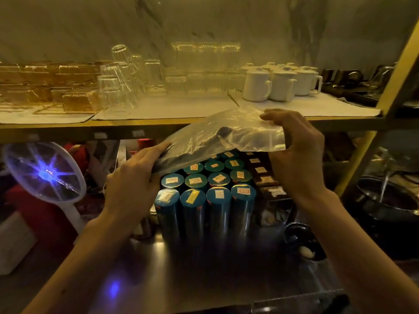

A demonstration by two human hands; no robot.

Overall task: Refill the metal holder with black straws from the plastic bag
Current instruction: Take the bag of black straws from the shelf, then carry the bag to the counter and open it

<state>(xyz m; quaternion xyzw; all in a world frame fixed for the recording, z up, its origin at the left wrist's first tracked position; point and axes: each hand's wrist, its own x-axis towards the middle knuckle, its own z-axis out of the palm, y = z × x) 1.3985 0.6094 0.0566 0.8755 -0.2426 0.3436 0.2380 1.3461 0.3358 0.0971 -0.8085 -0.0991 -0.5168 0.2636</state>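
Note:
A clear plastic bag [229,134] with black straws [172,158] dark inside it is held slanted above the teal tins, just under the shelf edge. My left hand [133,175] grips its lower left end, where the straws bunch. My right hand [297,146] pinches the upper right end of the bag, which looks mostly empty film there. No metal holder is in view.
Several teal tins [204,200] with paper labels stand on a steel counter [181,268] below the bag. The shelf [113,126] above carries glasses [122,75] and white lidded mugs [281,82]. An electric swatter [45,171] glows at left. A dark pot [385,200] sits at right.

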